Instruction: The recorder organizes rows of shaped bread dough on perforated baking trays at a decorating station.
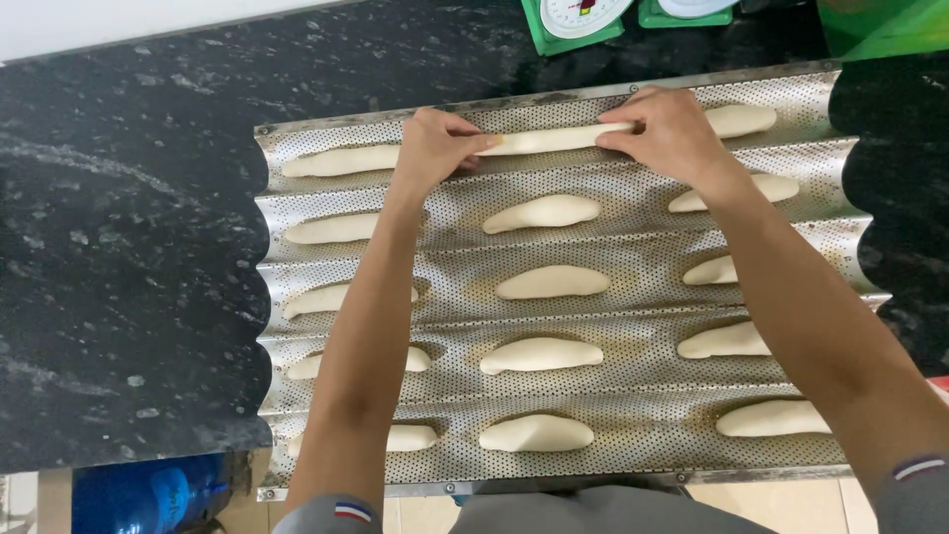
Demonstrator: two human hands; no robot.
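Note:
A perforated metal baguette tray with wavy channels lies on a black stone counter. Several pale dough pieces lie in its channels, in three columns. My left hand and my right hand each grip one end of a long thin dough piece in the farthest channel, middle column. To the left of it lies another dough piece, and one more lies to the right, partly behind my right hand. My forearms cross over several pieces in the left and right columns.
The black speckled counter spreads to the left and back. Two green kitchen scales stand at the far edge, with a green container at the far right. A blue water bottle shows below the counter's near edge.

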